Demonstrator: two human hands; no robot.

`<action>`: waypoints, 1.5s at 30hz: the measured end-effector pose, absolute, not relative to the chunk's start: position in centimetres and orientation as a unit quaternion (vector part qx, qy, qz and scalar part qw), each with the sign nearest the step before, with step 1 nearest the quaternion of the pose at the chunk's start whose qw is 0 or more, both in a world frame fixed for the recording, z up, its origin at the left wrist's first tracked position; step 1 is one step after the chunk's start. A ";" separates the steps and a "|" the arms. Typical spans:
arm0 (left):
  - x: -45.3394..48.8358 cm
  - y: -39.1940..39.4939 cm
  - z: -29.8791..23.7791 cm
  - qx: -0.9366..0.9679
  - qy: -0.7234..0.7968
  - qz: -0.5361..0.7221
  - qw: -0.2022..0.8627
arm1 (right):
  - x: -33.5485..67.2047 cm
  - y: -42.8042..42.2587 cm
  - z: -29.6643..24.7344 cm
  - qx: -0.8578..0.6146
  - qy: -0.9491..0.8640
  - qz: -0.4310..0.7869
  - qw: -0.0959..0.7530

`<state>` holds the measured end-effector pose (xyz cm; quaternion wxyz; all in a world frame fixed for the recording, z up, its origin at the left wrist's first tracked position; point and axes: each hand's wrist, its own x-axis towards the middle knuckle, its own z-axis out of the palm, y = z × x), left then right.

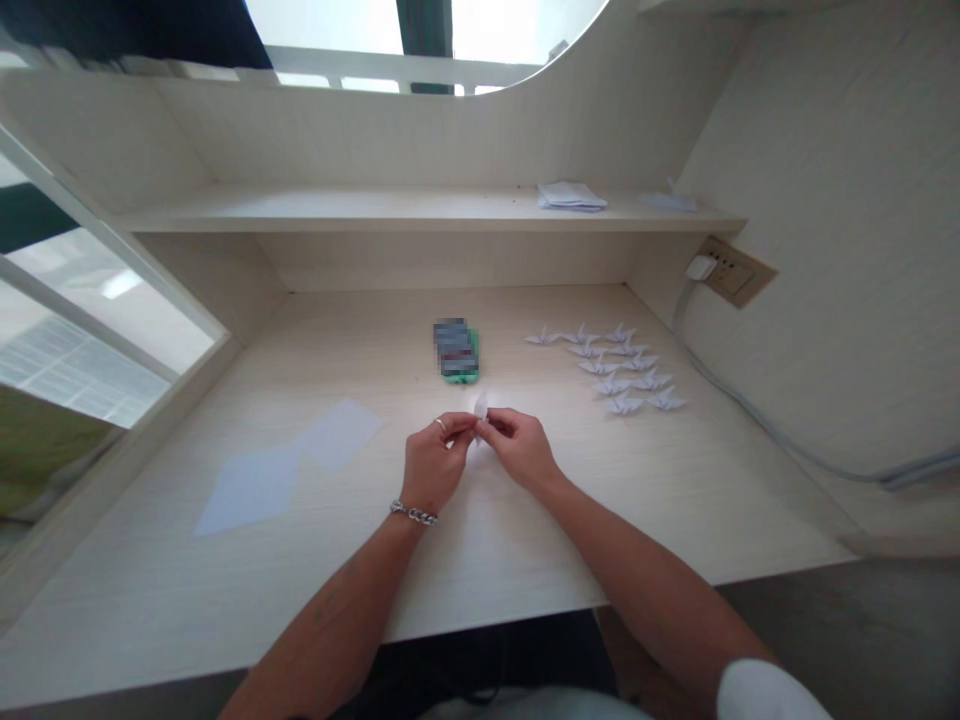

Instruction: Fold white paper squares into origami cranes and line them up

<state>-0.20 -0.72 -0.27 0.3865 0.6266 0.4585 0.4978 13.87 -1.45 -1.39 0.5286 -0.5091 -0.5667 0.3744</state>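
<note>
Between my two hands, over the middle of the desk, is a small piece of folded white paper (481, 404), narrow and pointed at the top. My left hand (439, 455), with a ring and a chain bracelet, pinches it from the left. From the right, the thumb and fingers of my right hand (519, 445) are closed on it too. Fingertips hide its lower part. Several folded paper cranes (615, 365) stand in rows to the right, beyond my right hand. Two flat sheets of white paper (251, 488) lie to the left.
A blurred, green-edged object (461, 360) lies just behind my hands. Folded white paper (571, 196) rests on the shelf (375, 208) above the desk. A grey cable (757, 410) runs from the wall socket (736, 272) along the right wall. A round mirror (420, 45) is at the top.
</note>
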 end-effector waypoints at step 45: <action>-1.1 0.4 -0.2 0.563 0.445 0.454 0.528 | 15.5 -1.5 -0.9 -0.482 -0.564 0.454 0.493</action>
